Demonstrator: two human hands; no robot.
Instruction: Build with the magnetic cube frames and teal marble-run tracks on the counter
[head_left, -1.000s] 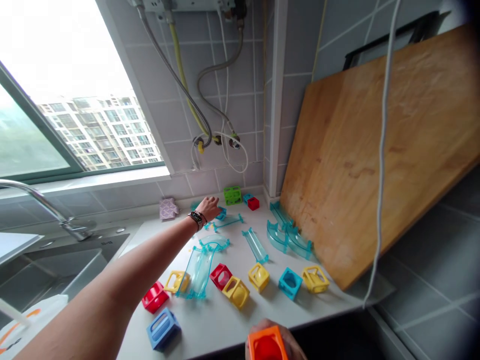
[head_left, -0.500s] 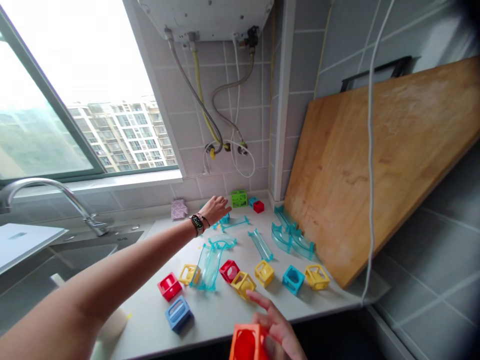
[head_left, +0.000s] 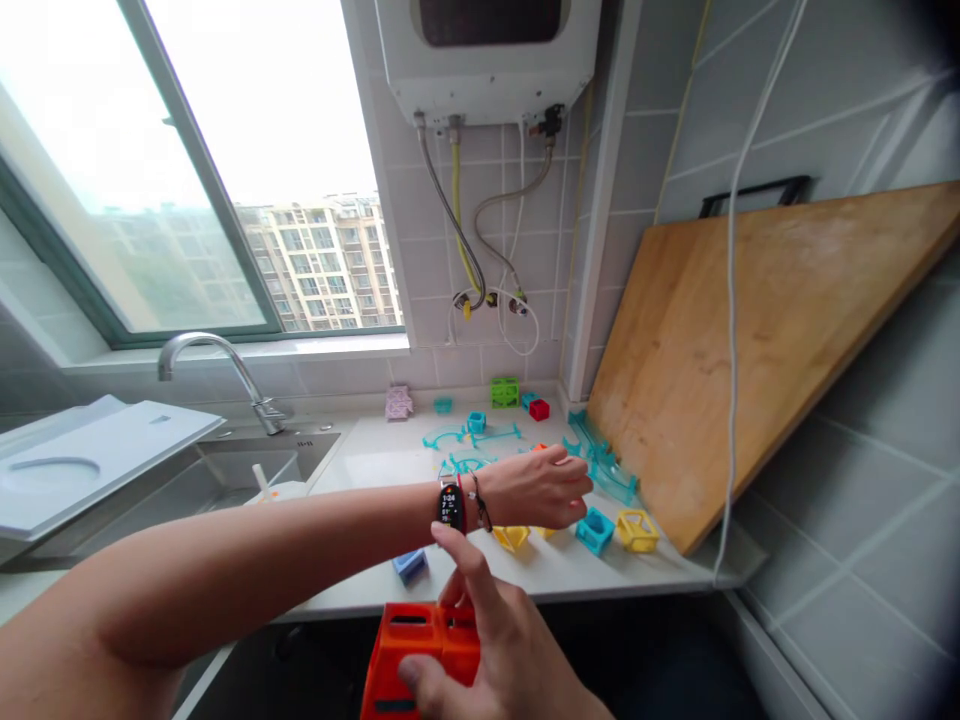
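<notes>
My right hand [head_left: 517, 640], low in the middle of the head view, holds an orange-red hollow toy block [head_left: 431, 650] with its thumb and fingers. The block has slots in its faces. Above it, my left hand [head_left: 536, 487] reaches across from the left, back upward and fingers curled; what they hold, if anything, is hidden. A sliver of an orange piece [head_left: 540, 447] shows at its far edge. Close to its fingertips are a blue cube block [head_left: 595, 530] and a yellow cube block [head_left: 637, 531]. Another yellow block [head_left: 511, 539] is partly covered by my left hand.
Translucent teal track pieces [head_left: 611, 475] lie by a leaning wooden board [head_left: 750, 350]. Near the wall stand a green block [head_left: 505, 392] and a red block [head_left: 538, 409]. A sink [head_left: 315, 455] with a tap [head_left: 217, 345] is left. A white cable [head_left: 731, 300] hangs right.
My left hand has swung from the back of the counter toward the near right. My right hand has brought the orange-red block further up and left into view. The view has tilted and shifted left.
</notes>
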